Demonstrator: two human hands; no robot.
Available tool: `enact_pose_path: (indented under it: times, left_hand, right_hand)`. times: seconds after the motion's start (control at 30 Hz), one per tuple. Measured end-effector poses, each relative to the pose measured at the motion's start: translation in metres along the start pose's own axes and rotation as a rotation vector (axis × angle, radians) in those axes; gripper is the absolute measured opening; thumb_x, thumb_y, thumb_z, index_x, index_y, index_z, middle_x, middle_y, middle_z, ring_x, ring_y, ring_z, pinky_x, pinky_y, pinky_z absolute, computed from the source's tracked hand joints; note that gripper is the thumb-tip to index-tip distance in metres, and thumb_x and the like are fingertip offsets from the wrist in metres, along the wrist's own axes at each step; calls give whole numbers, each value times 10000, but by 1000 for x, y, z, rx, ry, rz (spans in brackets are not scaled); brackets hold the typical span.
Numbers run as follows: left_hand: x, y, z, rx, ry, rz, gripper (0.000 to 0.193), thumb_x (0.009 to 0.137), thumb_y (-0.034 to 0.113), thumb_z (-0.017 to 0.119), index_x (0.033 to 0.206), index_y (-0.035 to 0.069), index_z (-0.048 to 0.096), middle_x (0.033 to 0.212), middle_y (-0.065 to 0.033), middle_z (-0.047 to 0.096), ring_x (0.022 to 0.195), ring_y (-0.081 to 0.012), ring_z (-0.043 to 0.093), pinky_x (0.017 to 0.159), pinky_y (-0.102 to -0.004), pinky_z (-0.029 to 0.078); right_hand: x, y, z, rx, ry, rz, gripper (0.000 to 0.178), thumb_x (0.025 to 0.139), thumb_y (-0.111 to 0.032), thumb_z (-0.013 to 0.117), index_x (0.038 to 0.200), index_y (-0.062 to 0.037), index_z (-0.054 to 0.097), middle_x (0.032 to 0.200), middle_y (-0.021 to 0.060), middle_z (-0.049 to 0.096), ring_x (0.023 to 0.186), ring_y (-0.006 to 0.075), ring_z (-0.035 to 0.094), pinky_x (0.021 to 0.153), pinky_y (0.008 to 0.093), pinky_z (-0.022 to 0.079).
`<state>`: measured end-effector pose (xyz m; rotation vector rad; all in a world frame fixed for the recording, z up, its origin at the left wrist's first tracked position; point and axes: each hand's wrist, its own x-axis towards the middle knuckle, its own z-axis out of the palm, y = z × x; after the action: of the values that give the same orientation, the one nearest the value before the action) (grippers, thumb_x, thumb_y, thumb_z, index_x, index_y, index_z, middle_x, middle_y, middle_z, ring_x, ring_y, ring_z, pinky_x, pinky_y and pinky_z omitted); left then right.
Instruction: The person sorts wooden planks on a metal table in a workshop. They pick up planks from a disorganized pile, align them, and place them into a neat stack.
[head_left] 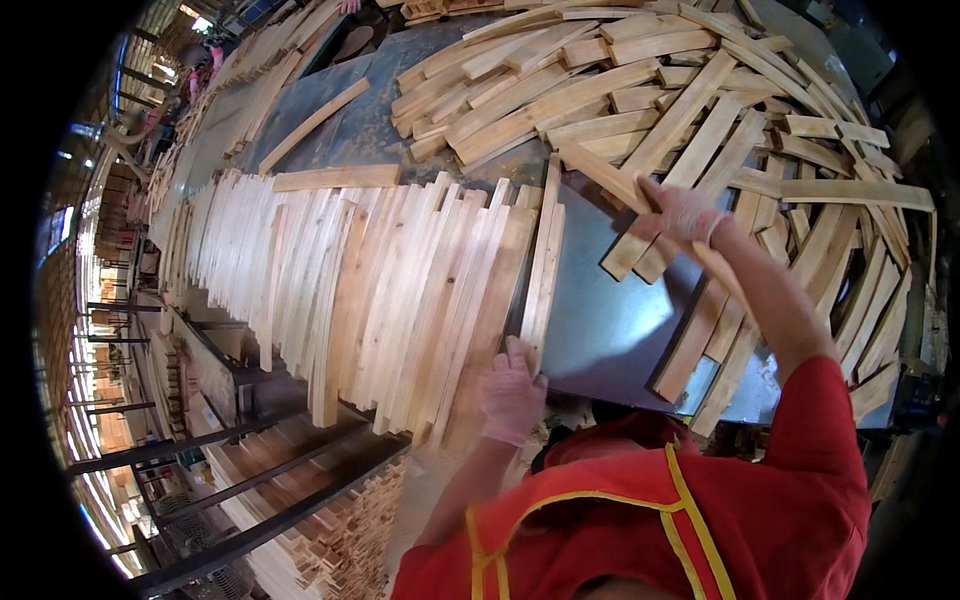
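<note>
Worker in a red shirt (815, 430) handles lumber at a metal surface (605, 325).

At left, pale strips (420, 290) lie side by side in a long row; at its near right end, the left hand (510, 395) meets the near end of narrow strips (545, 280), its grip partly curled, though whether it pinches one cannot be told. Farther right, the right hand (685, 215) has its grip pinching a wooden slat (600, 178) aslant above the surface, beside heaped wooden pieces (830, 245).
</note>
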<state>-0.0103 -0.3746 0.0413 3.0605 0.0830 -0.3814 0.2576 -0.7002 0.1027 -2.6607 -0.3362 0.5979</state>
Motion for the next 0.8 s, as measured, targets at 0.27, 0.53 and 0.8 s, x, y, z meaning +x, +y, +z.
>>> enact_pose_path:
  times: [0.27, 0.53, 0.8]
  left_hand:
    - [-27, 7, 12, -148, -39, 261, 886, 947, 482, 654, 1611, -26, 362, 1310, -211, 612, 1199, -371, 624, 1015, -495, 488]
    - [-40, -113, 8, 120, 171, 462, 732, 878, 220, 691, 1557, 65, 468, 1522, -159, 494, 1397, -384, 469, 1197, -563, 343]
    - [-42, -62, 13, -125, 243, 178, 951, 857, 404, 770, 1644, 68, 355, 1634, -156, 420, 1502, -379, 400, 1256, -537, 292]
  right_hand:
    - [-72, -120, 150, 194, -146, 268, 809, 946, -652, 644, 1414, -3, 526, 1227, 265, 733, 1148, 437, 710, 998, 503, 553]
    - [-98, -149, 171, 441, -81, 383, 877, 900, -580, 711, 1511, -18, 429, 1215, 234, 754, 1191, 399, 710, 1023, 462, 541]
    - [-74, -189, 203, 332, -130, 178, 808, 914, -509, 692, 1487, 14, 465, 1218, 269, 742, 1186, 429, 699, 1046, 458, 531]
